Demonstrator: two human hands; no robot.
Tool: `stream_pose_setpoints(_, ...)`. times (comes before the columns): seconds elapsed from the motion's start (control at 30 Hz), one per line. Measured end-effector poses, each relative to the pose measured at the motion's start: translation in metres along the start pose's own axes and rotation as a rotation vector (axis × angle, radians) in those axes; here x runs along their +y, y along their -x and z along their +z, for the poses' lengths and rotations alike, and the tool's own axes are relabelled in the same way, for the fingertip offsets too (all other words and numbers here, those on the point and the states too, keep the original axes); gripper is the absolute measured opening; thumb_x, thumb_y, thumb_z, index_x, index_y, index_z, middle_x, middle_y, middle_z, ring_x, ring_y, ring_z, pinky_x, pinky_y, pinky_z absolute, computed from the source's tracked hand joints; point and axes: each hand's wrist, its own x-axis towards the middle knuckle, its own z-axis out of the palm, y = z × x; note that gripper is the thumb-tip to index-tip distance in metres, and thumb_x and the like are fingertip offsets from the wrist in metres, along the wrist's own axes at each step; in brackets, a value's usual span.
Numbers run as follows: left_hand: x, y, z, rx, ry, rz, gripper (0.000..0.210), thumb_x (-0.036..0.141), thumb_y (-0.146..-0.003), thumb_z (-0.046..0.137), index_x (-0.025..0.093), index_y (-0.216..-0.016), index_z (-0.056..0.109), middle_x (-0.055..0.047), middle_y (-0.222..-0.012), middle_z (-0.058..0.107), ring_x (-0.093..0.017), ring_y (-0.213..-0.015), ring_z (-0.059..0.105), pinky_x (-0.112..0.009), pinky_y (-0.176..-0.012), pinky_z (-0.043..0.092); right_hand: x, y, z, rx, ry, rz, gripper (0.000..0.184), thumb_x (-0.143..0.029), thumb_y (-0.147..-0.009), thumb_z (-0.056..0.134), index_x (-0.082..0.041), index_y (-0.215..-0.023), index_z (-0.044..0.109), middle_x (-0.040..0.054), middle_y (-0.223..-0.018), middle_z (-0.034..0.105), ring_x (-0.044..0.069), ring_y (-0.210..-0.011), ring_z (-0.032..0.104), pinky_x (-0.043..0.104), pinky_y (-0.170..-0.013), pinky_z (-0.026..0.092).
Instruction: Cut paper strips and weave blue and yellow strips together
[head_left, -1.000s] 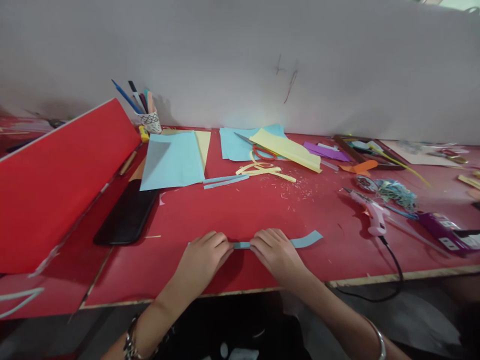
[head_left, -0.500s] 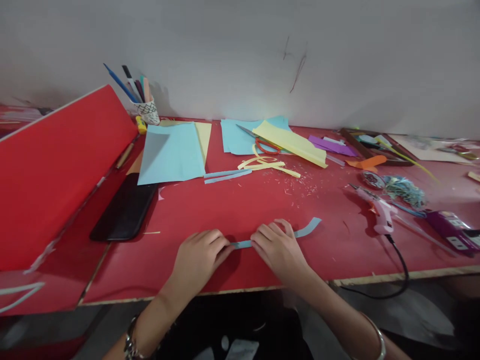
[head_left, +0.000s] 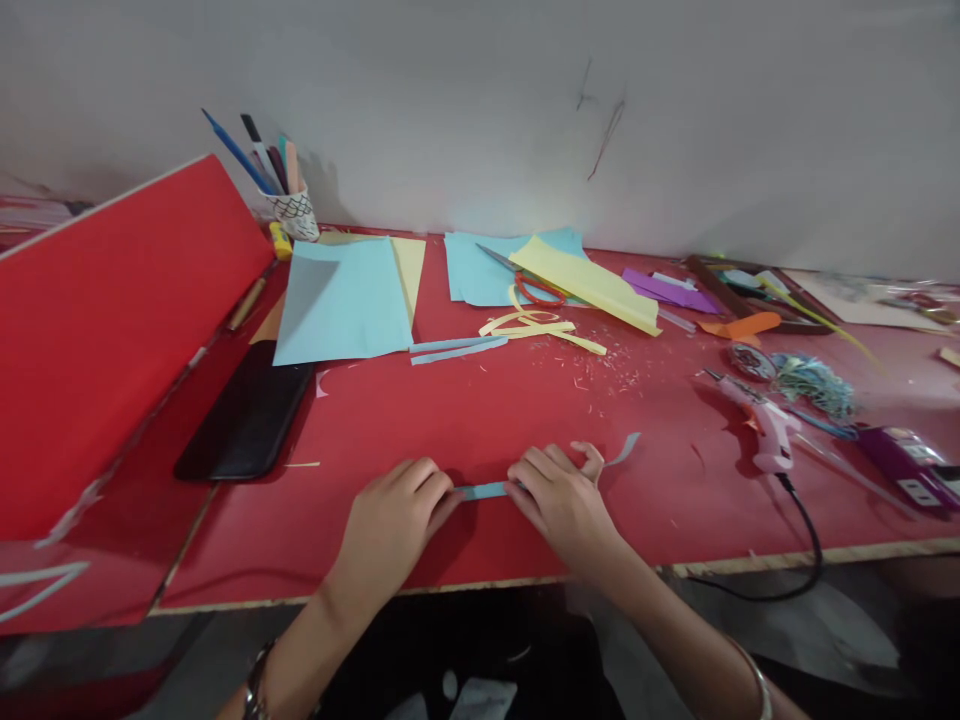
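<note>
A narrow light-blue paper strip (head_left: pixel 484 491) stretches between my two hands, low over the red table near its front edge. My left hand (head_left: pixel 401 515) pinches the strip's left end between thumb and fingers. Farther along, my right hand (head_left: pixel 559 500) grips the same strip, its fingers curled and pressed together. The strip's free right end pokes out beyond my right hand and curves upward. More blue strips (head_left: pixel 457 350) and curled yellow paper strips (head_left: pixel 540 328) lie past my hands.
Behind are blue paper sheets (head_left: pixel 345 305), red-handled scissors (head_left: pixel 538 290) and folded yellow paper (head_left: pixel 589 285). A black phone (head_left: pixel 240 420) and a red board (head_left: pixel 120 330) are at left, near a pen cup (head_left: pixel 295 214). At right lies a pink glue gun (head_left: pixel 769 430) with its cord.
My right hand has shifted slightly right along the strip, and less of the strip's free end shows beyond it. My left hand stays pinched on its end.
</note>
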Motion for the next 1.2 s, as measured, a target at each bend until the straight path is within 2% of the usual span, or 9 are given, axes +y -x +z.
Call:
stream_pose_setpoints(0.13,0.001,-0.002,-0.001,-0.024,-0.032,-0.014,0.029,0.025,-0.086,0.040,0.018,-0.061,0.053,0.001,-0.058,0.054,-0.011,-0.052,0.049,-0.023,-0.044,0.024,0.000,0.000,0.001,-0.018,0.032,0.008,0.031,-0.018,-0.086,0.037,-0.020,-0.058,0.051,-0.0034,-0.057,0.055,0.012,-0.063,0.045,0.033,-0.081,0.014)
stream_pose_setpoints(0.37,0.003,-0.003,-0.001,0.004,-0.030,-0.028,0.030,0.024,-0.086,0.039,0.018,-0.060,0.053,0.001,-0.056,0.053,-0.012,-0.052,0.049,-0.023,-0.043,0.023,0.001,-0.003,-0.001,-0.040,0.018,0.005,0.030,-0.017,-0.085,0.037,-0.019,-0.057,0.050,-0.0040,-0.057,0.055,0.012,-0.061,0.044,0.034,-0.085,0.012)
stream_pose_setpoints(0.6,-0.014,0.007,-0.001,0.012,0.065,-0.052,0.032,0.033,-0.087,0.035,0.018,-0.065,0.054,0.001,-0.063,0.057,-0.011,-0.057,0.053,-0.021,-0.048,0.034,0.001,-0.002,0.001,-0.045,0.001,0.022,0.030,-0.018,-0.085,0.037,-0.020,-0.058,0.050,-0.0045,-0.057,0.055,0.011,-0.061,0.043,0.035,-0.087,0.010)
stream_pose_setpoints(0.87,-0.033,0.020,-0.004,0.064,0.293,-0.103,0.032,0.034,-0.087,0.034,0.019,-0.069,0.056,-0.001,-0.066,0.060,-0.012,-0.059,0.058,-0.023,-0.056,0.045,-0.001,-0.001,0.000,-0.045,0.046,0.010,0.027,-0.016,-0.082,0.039,-0.020,-0.058,0.050,-0.0036,-0.058,0.054,0.012,-0.062,0.044,0.038,-0.092,0.009)
stream_pose_setpoints(1.03,-0.031,0.020,-0.008,0.060,0.360,-0.142,0.030,0.035,-0.085,0.036,0.020,-0.069,0.057,-0.001,-0.067,0.061,-0.012,-0.062,0.060,-0.023,-0.057,0.046,-0.011,-0.002,0.000,-0.022,0.058,0.037,0.022,-0.016,-0.080,0.041,-0.020,-0.061,0.051,-0.0025,-0.060,0.054,0.012,-0.063,0.044,0.040,-0.094,0.008)
stream_pose_setpoints(1.2,-0.030,0.019,-0.008,0.063,0.362,-0.137,0.032,0.037,-0.086,0.035,0.020,-0.069,0.056,-0.001,-0.067,0.061,-0.012,-0.061,0.059,-0.022,-0.056,0.046,-0.033,-0.009,0.005,-0.027,-0.056,0.032,0.021,-0.023,-0.082,0.042,-0.020,-0.063,0.052,-0.0031,-0.062,0.054,0.012,-0.064,0.045,0.037,-0.091,0.012)
